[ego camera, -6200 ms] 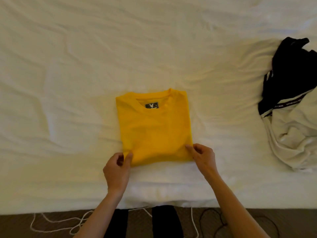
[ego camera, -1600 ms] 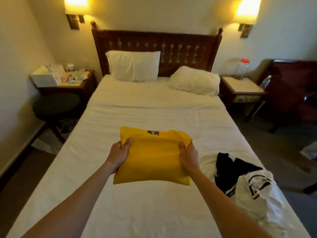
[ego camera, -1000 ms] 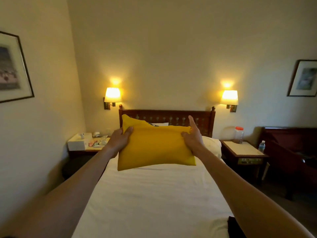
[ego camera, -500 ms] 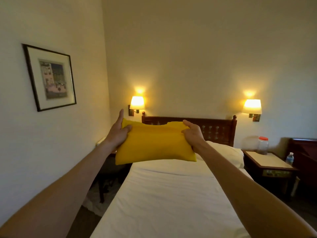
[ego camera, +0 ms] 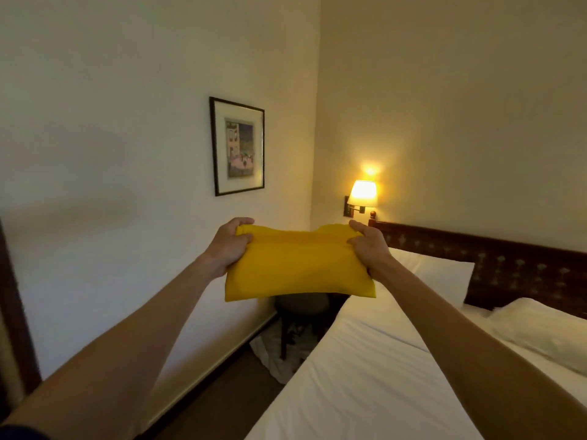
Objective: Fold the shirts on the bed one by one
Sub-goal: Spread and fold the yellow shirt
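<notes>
Up in mid-air, left of the bed [ego camera: 365, 392]: folded yellow shirt [ego camera: 295, 268], compact, sagging. Left hand [ego camera: 227, 246] & right hand [ego camera: 368, 246] grip its ends. Collar, label hidden.

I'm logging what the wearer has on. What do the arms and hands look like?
Both forearms are bare. The left hand and right hand wear no gloves, and no rings or watch show. A dark blue sleeve edge shows at the left arm's bottom corner.
</notes>
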A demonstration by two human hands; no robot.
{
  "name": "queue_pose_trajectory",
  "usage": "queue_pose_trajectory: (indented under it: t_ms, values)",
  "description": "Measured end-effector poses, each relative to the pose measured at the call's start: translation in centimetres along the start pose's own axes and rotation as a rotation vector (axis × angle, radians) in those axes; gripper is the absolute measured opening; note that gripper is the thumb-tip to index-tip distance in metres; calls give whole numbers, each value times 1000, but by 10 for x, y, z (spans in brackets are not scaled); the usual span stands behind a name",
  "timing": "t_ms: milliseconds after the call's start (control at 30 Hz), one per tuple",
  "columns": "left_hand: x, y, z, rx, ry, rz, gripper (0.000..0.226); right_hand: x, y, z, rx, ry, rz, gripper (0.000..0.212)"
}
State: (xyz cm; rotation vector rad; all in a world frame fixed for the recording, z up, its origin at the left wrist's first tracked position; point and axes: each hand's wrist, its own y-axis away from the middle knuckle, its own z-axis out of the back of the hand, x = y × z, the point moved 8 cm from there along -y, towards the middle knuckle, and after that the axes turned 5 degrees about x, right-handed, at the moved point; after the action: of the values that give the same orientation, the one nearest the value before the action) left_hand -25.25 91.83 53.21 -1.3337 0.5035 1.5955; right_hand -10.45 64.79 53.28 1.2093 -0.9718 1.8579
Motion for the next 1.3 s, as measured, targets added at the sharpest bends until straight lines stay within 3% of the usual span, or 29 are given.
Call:
queue_pose_trajectory:
  t_ms: [300, 667, 867, 1300]
  values:
    - [60, 51, 183, -347, -113, 144, 38, 39, -63, -211, 329, -52, 116, 53]
    - [134, 239, 412, -770, -310, 382, 36, 99, 4, -541, 809, -160, 219, 48]
    - [189, 290, 536, -886, -287, 434, 32, 131, 32, -698, 906, -142, 326, 48]
    - [278, 252, 859, -928, -315, 417, 33, 247, -20, -1027, 941, -145, 352, 57]
